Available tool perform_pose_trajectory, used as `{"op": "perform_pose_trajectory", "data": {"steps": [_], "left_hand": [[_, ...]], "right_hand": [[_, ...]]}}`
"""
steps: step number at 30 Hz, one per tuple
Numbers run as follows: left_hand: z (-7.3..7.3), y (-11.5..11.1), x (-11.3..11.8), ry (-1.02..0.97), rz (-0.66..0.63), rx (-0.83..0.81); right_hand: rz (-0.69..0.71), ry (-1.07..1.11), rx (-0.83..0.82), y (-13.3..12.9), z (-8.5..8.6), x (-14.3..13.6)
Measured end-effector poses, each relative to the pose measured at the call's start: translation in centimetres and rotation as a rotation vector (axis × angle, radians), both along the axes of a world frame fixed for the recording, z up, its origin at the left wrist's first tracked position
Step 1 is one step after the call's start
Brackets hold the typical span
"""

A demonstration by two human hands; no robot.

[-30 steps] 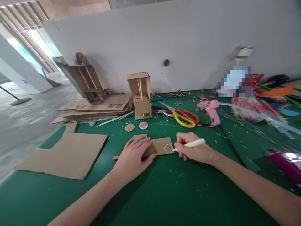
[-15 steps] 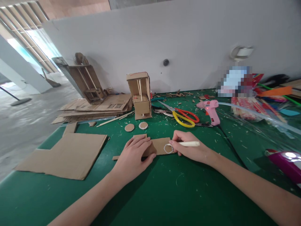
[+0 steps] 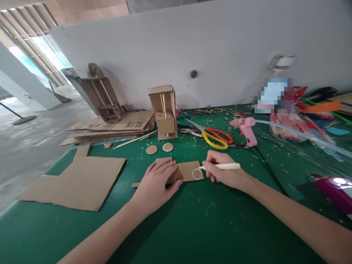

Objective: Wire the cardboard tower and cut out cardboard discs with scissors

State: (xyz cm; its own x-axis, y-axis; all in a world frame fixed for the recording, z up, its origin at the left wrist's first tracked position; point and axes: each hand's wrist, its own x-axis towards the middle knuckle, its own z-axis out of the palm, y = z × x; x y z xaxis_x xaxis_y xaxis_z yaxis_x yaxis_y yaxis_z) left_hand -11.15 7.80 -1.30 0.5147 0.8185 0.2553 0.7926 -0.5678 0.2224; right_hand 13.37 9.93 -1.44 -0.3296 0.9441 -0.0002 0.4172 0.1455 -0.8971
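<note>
My left hand (image 3: 159, 179) lies flat with fingers stretched over a small cardboard strip (image 3: 184, 171), pressing it to the green table. A white circle outline (image 3: 197, 173) is drawn near the strip's right end. Pinched in my right hand (image 3: 220, 167) is a white marker pen (image 3: 228, 166), its tip at the upper right edge of that circle. Beyond the strip lie two cardboard discs, a plain one (image 3: 151, 149) and a white-edged one (image 3: 168, 147). What is under my left palm is partly hidden.
A cardboard box frame with sticks (image 3: 166, 112) stands behind the discs. Scissors (image 3: 216, 138) and a pink glue gun (image 3: 244, 128) with a black cord lie back right. A large cardboard sheet (image 3: 79, 181) is at left, near stacked cardboard (image 3: 118, 126). A purple device (image 3: 334, 192) sits at right.
My right hand has shifted slightly right with the marker pen, its tip moving back from the circle, which now shows more fully. My left hand has stayed in place.
</note>
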Motion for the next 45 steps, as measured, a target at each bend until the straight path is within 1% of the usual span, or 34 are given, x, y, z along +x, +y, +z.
{"op": "perform_pose_trajectory", "data": {"steps": [7, 14, 19, 23, 26, 32, 38, 42, 45], "left_hand": [[0.0, -0.1, 0.0, 0.015, 0.009, 0.005], [-0.2, 0.0, 0.0, 0.015, 0.005, 0.001], [-0.2, 0.0, 0.0, 0.008, 0.003, 0.001], [-0.2, -0.1, 0.0, 0.015, 0.004, 0.000], [-0.2, -0.1, 0.1, 0.019, 0.006, 0.001], [-0.2, -0.1, 0.0, 0.016, 0.004, 0.007], [-0.2, -0.2, 0.0, 0.000, 0.003, 0.014], [-0.1, -0.1, 0.0, -0.007, 0.000, 0.011], [-0.1, 0.0, 0.0, -0.014, -0.003, 0.012]], "right_hand": [[0.092, -0.072, 0.091, 0.1, -0.6, -0.3], [0.096, -0.105, 0.125, 0.3, -0.8, -0.3], [0.078, -0.112, 0.139, -0.1, -0.5, -0.3], [0.138, -0.123, 0.137, -0.3, 0.0, -0.6], [0.155, -0.131, 0.130, -0.3, 0.2, -0.7], [0.163, -0.149, 0.129, -0.1, 0.0, -0.7], [0.124, -0.137, 0.168, 0.2, -0.2, -0.5], [0.128, -0.143, 0.165, 0.3, -0.4, -0.4], [0.088, -0.117, 0.126, 0.1, -0.5, -0.4]]}}
